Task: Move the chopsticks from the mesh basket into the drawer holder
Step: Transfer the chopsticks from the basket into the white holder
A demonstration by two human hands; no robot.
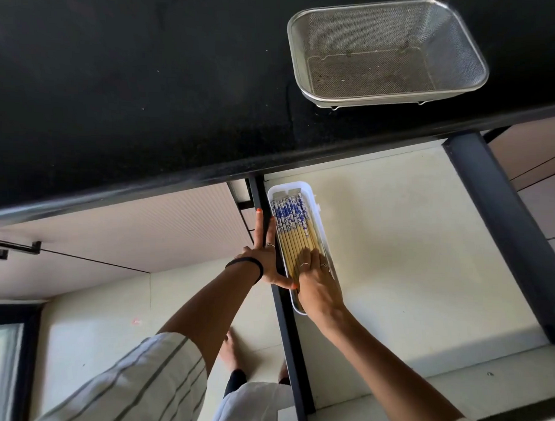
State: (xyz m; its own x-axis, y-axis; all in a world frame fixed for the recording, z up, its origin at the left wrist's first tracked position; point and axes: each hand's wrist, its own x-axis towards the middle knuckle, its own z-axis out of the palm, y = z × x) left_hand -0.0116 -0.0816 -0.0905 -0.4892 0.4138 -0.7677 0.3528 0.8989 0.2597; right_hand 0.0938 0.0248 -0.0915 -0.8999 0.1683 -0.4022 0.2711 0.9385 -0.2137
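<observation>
Black counter (148, 80), chopsticks (293, 229) in holder (319, 230) — right hand (316, 282) flat on them, left hand (265, 257) spread.

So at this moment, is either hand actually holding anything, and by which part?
Nothing is gripped. The right hand lies flat on the chopsticks' plain ends in the white holder; the left hand rests open on the drawer's side wall.

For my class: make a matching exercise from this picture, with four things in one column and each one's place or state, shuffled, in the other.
1 mesh basket
2 chopsticks
3 right hand
4 left hand

a flat on the chopsticks
b empty, on the black counter
c against the drawer's left side
d inside the white holder

Pairs: 1-b, 2-d, 3-a, 4-c
</observation>
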